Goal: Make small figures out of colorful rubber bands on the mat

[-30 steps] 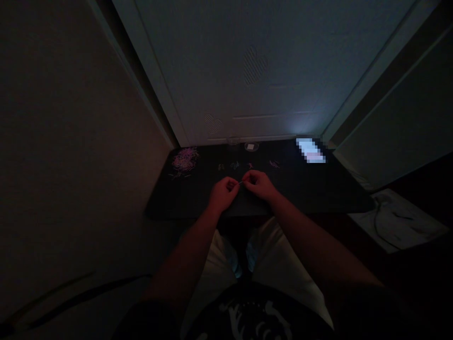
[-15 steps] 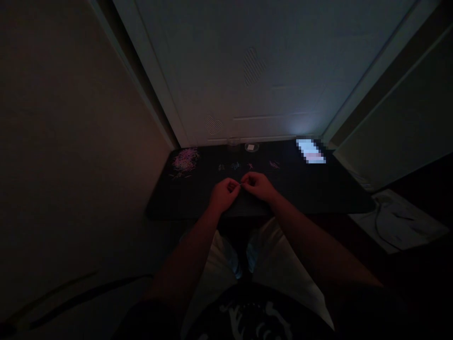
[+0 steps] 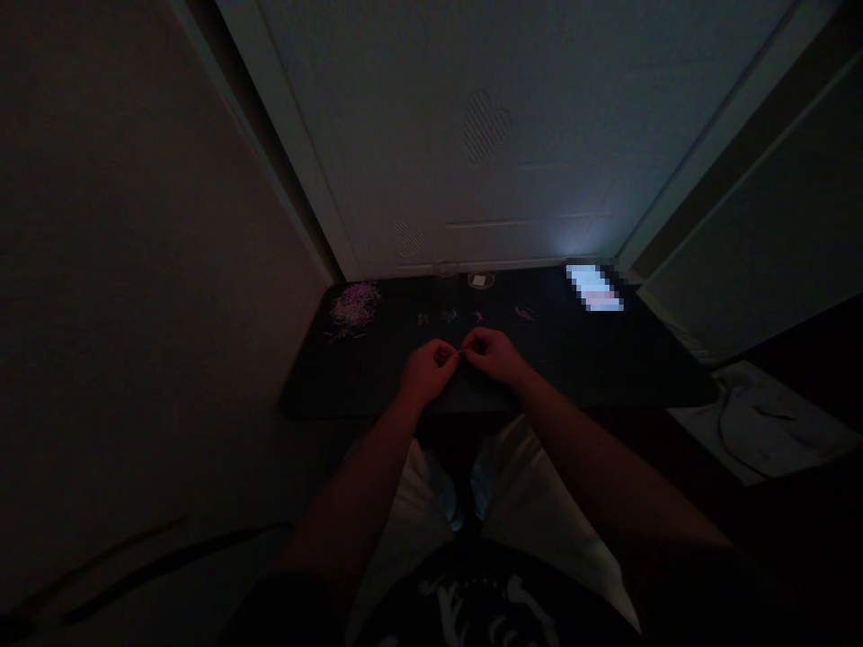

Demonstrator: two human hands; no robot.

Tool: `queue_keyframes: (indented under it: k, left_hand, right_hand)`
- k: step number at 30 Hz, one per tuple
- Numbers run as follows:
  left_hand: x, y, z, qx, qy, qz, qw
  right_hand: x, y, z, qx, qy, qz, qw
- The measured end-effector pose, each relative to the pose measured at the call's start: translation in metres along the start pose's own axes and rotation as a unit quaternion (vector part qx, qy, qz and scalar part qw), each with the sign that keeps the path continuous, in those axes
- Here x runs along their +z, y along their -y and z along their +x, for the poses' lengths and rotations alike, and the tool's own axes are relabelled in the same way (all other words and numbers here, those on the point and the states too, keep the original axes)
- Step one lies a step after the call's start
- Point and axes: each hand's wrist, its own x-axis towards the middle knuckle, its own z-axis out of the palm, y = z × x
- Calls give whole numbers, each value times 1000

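Note:
Over the front half of a dark table [image 3: 593, 377], my left hand [image 3: 427, 368] and my right hand [image 3: 497, 355] meet fingertip to fingertip. Both are closed in a pinch. Something tiny and thin seems to sit between the fingertips, but the dim light hides what it is. Just beyond my hands lie small separate groups of thin pieces: a pale group [image 3: 422, 318], another pale group [image 3: 449, 315], a pink group [image 3: 478, 316] and a purplish group [image 3: 524, 314]. A larger heap of pink and purple thin pieces [image 3: 354, 305] covers the table's far left.
At the back edge stand a clear round container [image 3: 446, 270] and a small round dish [image 3: 480, 280] with a white square in it. A lit, blurred-out screen [image 3: 594, 288] lies at the back right. A white panelled door [image 3: 404, 135] rises behind the table.
My hands stay almost where they were, still pinched together. The view has shifted very slightly; nothing on the table has visibly moved.

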Motion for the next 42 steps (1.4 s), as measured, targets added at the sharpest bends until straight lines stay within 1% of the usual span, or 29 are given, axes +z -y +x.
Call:
queue_keyframes:
  k: [3,9,13,18,26,31,37,42]
  left_hand:
    - [0,-1,0,-2,4,1,1000]
    - [-1,-3,-1,-7,10,-1,1000]
    - [-1,-2,0,-11,11,-1,1000]
    - [-1,-2,0,-10,12,8,1000]
    - [-1,-2,0,-2,14,8,1000]
    - [0,0,0,-8,5,20,1000]
    - [-1,1,0,-8,-8,36,999]
    - [-2,0,0,-13,-4,38,999]
  right_hand:
    - [0,-1,0,-19,-2,-13,1000]
    - [-1,-1,1,-14,50,-13,999]
    - [-1,2,1,-22,64,-32,997]
    - [0,3,0,-5,54,-31,998]
    - [0,1,0,1,41,-25,999]
    - [0,1,0,12,43,-28,999]
    - [1,0,1,30,31,-16,999]
    - [2,1,1,18,21,-18,999]
